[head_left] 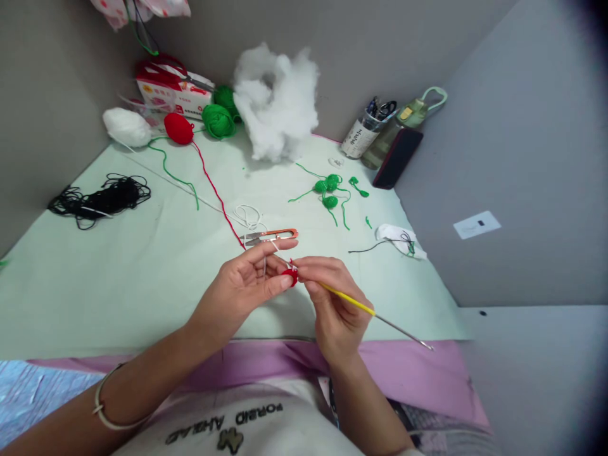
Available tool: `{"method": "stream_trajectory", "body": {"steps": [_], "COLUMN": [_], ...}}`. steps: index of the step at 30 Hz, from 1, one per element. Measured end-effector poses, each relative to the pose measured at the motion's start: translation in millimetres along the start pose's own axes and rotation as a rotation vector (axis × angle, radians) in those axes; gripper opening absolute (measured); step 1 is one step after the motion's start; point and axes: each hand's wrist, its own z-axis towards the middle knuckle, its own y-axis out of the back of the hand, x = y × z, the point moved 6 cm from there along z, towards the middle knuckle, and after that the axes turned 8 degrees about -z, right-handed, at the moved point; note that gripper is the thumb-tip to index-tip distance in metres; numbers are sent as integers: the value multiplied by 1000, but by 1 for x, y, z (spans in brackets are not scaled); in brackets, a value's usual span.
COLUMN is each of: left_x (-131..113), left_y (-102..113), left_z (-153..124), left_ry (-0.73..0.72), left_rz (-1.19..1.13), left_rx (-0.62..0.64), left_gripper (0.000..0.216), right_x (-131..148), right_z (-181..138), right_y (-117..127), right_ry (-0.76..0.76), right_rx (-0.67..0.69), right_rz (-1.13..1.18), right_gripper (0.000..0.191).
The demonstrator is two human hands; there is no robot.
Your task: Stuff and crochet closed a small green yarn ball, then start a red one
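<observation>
My left hand (242,282) pinches a small red crochet piece (291,276) between thumb and fingers. White yarn runs over its raised index finger. Gripped in my right hand (335,301) is a crochet hook (349,297) with a yellow handle; its free metal end points down to the right, while its other end meets the red piece, partly hidden by fingers. Just beyond my left fingertips lie orange-handled thread snips (280,234). A red yarn strand (213,183) leads from the red ball (179,128) toward my left hand.
At the back stand a white yarn ball (127,126), green yarn balls (218,121) and fluffy stuffing (275,104). Black yarn (102,199) lies left. Small green crocheted pieces (330,190) lie right of centre, near a pen cup (363,133), a bottle (387,142) and a phone (398,158).
</observation>
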Motion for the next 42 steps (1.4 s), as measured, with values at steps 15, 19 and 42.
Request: {"method": "stream_trajectory", "body": {"steps": [15, 19, 42], "left_x": [8, 5, -6], "left_y": [9, 7, 9], "left_z": [3, 2, -2], "left_ry": [181, 110, 62], "left_rz": [-251, -156, 29], "left_rx": [-82, -47, -74], "left_gripper": [24, 26, 34], "right_x": [-13, -14, -22], "right_z": [0, 4, 2], "right_y": [9, -2, -2], "right_ry": [-114, -185, -268], "right_rx": [-138, -38, -3], "right_rz": [114, 229, 271], "right_gripper": [20, 14, 15]}}
